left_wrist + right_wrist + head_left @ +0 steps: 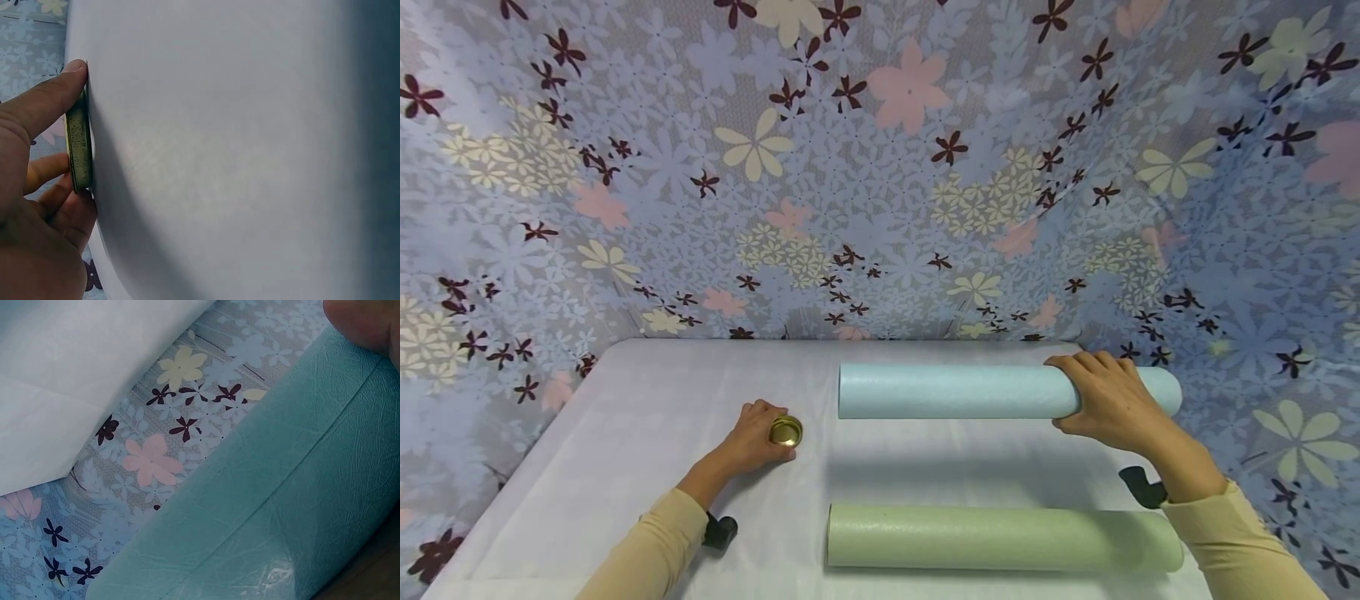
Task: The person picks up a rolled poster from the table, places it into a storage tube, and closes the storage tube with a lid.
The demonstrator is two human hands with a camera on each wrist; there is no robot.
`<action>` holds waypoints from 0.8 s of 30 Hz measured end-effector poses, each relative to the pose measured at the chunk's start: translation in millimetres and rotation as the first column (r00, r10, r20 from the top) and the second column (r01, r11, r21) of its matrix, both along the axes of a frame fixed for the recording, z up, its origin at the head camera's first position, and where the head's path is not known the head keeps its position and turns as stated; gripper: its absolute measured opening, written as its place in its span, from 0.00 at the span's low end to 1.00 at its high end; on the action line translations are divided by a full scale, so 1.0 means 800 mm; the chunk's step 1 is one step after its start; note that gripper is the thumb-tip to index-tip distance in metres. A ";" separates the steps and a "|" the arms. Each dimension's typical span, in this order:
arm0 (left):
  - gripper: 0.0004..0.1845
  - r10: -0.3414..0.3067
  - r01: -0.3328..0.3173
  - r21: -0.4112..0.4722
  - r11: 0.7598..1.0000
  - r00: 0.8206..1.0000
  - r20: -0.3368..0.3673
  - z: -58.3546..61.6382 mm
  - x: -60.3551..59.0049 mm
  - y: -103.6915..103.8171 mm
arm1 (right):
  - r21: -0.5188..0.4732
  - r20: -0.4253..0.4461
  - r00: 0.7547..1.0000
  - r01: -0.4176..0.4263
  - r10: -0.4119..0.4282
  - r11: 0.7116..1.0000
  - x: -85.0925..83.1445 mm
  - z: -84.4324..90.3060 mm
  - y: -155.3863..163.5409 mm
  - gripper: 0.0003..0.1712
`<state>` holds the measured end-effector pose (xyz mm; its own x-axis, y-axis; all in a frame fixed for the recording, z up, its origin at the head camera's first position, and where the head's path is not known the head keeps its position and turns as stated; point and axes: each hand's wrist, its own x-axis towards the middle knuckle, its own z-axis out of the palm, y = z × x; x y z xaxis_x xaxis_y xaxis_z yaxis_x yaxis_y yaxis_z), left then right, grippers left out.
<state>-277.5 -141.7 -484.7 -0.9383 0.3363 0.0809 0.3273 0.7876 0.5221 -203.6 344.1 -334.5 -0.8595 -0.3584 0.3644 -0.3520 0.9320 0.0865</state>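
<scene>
Two hands on a white-covered table (625,433), floral cloth (880,167) hung behind and to both sides. Far left of the work area: left hand (752,442) rests on the table with fingers curled around a small gold lid (786,431); lid sits on the table surface near centre-left, at the fingertips. Left wrist view confirms it: thumb (53,94) on one edge of the lid (79,147), other fingers tucked under the opposite edge, so it's a pinch grip on the rim, lid edge-on against the white cover (237,150). Small black clip-like object (721,531) lies beside the left sleeve (647,550). Moving right: light blue foam roller (955,392) lies crosswise toward the back of the table; green foam roller (1000,537) lies parallel to it near the front edge, well apart, untouched. Right hand (1108,404) is on the blue roller near its right end, fingers wrapped over the top, thumb on the near side: gripping it. Right wrist view shows the blue roller (281,506) close up with a fingertip (362,322) on it, floral cloth (169,444) and the table cover's edge (75,375) beyond. Another black object (1142,486) sits by the right wrist, above the green roller's right end.
</scene>
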 end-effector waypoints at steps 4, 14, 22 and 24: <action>0.38 0.004 -0.004 0.001 1.000 1.000 0.008 0.001 0.002 0.001 | -0.001 0.000 1.000 0.000 0.000 1.000 0.000 -0.001 0.001 0.45; 0.38 0.011 -0.011 0.035 0.999 1.000 0.006 -0.005 0.007 -0.002 | 0.000 0.002 1.000 0.000 0.000 1.000 0.002 -0.008 0.003 0.44; 0.37 0.025 -0.022 0.106 0.994 0.999 -0.032 0.000 0.014 -0.005 | -0.005 -0.009 1.000 -0.008 0.008 1.000 0.005 -0.016 0.004 0.44; 0.37 0.023 -0.016 0.130 0.991 0.998 -0.053 0.003 0.016 -0.005 | -0.006 -0.020 1.000 -0.014 0.014 1.000 0.005 -0.018 0.004 0.44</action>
<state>-264.4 -145.4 -482.1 -0.9375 0.3017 0.1735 0.3434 0.7206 0.6023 -199.7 347.1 -349.0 -0.8470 -0.3681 0.3836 -0.3632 0.9275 0.0881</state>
